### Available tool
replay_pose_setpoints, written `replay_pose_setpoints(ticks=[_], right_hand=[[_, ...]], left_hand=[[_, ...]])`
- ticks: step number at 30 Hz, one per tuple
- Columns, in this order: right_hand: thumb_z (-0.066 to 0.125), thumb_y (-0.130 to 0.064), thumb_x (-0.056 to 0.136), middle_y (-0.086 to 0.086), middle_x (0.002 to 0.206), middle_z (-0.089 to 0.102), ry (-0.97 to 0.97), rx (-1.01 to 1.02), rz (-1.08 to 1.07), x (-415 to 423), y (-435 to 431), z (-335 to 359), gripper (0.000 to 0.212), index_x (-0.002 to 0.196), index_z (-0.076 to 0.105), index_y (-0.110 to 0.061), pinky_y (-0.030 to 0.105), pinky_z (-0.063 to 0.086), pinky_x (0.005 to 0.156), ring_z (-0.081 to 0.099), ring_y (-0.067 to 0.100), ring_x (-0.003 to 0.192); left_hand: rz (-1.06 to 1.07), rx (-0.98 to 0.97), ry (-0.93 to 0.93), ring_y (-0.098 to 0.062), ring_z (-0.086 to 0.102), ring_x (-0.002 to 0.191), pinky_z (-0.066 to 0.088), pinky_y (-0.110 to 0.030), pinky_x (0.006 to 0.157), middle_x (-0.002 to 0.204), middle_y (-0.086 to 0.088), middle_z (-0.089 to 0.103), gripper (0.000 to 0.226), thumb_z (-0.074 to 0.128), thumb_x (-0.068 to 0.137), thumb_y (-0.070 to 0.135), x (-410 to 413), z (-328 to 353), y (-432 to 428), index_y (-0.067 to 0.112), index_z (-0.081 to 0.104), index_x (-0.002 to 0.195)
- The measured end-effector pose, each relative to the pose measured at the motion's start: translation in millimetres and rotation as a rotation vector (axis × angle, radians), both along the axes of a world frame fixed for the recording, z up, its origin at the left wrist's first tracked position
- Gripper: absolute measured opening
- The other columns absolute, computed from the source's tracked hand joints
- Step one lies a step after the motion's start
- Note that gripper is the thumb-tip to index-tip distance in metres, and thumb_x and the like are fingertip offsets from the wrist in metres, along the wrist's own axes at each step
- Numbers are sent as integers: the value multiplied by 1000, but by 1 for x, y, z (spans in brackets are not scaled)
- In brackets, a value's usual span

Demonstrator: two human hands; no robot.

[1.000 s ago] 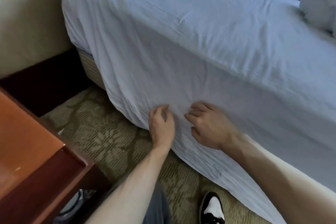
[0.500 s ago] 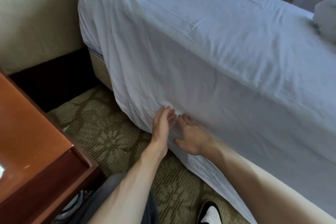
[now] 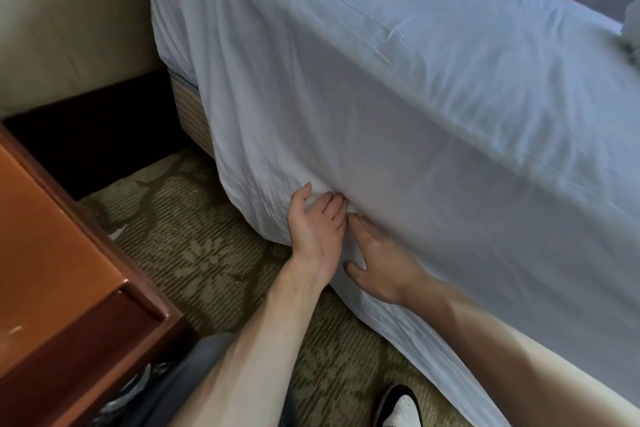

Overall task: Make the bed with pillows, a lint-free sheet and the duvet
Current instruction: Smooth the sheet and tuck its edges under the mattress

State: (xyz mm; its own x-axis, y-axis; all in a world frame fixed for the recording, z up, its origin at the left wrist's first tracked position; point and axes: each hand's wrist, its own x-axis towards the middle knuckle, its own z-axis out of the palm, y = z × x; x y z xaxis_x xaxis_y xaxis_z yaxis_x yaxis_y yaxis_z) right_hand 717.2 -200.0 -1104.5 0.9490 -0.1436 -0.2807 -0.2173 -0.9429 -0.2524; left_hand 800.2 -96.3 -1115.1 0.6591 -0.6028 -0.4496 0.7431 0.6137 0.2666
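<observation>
Head view: the sheet [image 3: 398, 87] is spread over the bed and fills the centre and right of the frame. Its side hangs loose down to the carpet [image 3: 207, 246].

At low centre both hands meet on the hanging cloth, seemingly where the mattress sits on the base. The left hand [image 3: 317, 229] is released, palm showing, its straight fingers pushing a fold of cloth inward. The right hand [image 3: 377, 263], touching it, is also released, with its fingers pressed flat on the sheet. Neither grasps anything.

This looks like the tucking step. It would go best with flat fingers driving the cloth deep under the mattress, one hand holding the tucked part while the other feeds more in. The work should then move toward the lower right, where the hem trails on the carpet.

Pulling downward first would keep the top smooth. The corner at upper left, by the exposed bed base [image 3: 188, 114], will want a neat fold. The desk [image 3: 52, 253] at lower left crowds the elbow.
</observation>
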Motion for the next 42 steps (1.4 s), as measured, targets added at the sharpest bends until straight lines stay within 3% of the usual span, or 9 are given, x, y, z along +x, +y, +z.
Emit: replay_pose_setpoints(ticks=[5, 10, 16, 21, 26, 33, 37, 39, 42], right_hand=[[56, -27, 100, -4, 169, 17, -44, -57, 33, -4, -19, -1, 80, 163, 9, -20, 7, 4, 111, 20, 12, 153], [54, -42, 99, -6, 168, -17, 11, -209, 211, -18, -34, -11, 96, 159, -18, -23, 12, -10, 118, -8, 7, 155], [55, -53, 93, -9, 161, -32, 20, -195, 237, -17, -32, -16, 107, 153, -29, -24, 11, -20, 114, -24, 2, 150], [56, -53, 89, -6, 163, -29, -10, -195, 228, -18, -30, -21, 109, 151, -29, -23, 10, -20, 113, -22, 4, 151], [58, -51, 91, -9, 162, -30, -5, -170, 209, -18, -27, -25, 109, 153, -28, -25, 11, -19, 114, -24, 3, 151], [56, -50, 89, -11, 164, -26, -32, -122, 164, -21, -26, -28, 106, 158, -20, -26, 20, -7, 123, -20, 3, 152], [62, -43, 82, 3, 169, 18, -106, -231, 135, -22, -19, -23, 96, 163, 19, -14, 26, 23, 122, 24, 15, 153], [68, -32, 78, 8, 143, 59, -227, -307, 122, -12, -9, -19, 73, 145, 53, -7, 34, 55, 95, 63, 23, 124], [58, -26, 88, -2, 111, 71, -367, -292, 29, 19, 8, -11, 39, 126, 62, -16, 33, 54, 58, 71, 23, 86]], left_hand=[[-11, 45, -33, -23, 48, 140, 32, -36, 121, 151, -16, 50, 69, 44, 102, 48, 0, -6, -8, 2, 40, 152], [52, 638, -341, -18, 68, 106, 53, -34, 98, 112, -5, 73, 20, 59, 99, 28, 19, -1, 7, 17, 70, 111], [275, 892, -120, -24, 61, 109, 51, -40, 96, 121, -4, 63, 48, 59, 81, 40, 67, -40, 34, 17, 60, 124], [109, 781, 148, -29, 62, 111, 53, -44, 100, 130, -9, 62, 94, 71, 65, 64, 76, -90, 32, 16, 52, 143], [20, 607, 54, -19, 71, 94, 55, -31, 71, 105, -11, 76, 35, 73, 89, 45, 65, -64, 34, 14, 68, 105], [40, 662, -237, -15, 66, 108, 54, -30, 92, 120, 2, 71, 46, 74, 90, 46, 56, -54, 19, 19, 66, 127], [-48, 826, -424, -13, 63, 108, 52, -34, 98, 115, 8, 66, 52, 75, 87, 52, 41, -62, 11, 23, 57, 125], [-21, 921, -426, -13, 65, 99, 54, -36, 94, 106, 7, 68, 40, 72, 90, 52, 38, -64, 7, 23, 62, 114], [45, 1013, -477, -17, 67, 92, 55, -37, 89, 96, 4, 70, 18, 62, 98, 40, 39, -55, -6, 22, 65, 101]])
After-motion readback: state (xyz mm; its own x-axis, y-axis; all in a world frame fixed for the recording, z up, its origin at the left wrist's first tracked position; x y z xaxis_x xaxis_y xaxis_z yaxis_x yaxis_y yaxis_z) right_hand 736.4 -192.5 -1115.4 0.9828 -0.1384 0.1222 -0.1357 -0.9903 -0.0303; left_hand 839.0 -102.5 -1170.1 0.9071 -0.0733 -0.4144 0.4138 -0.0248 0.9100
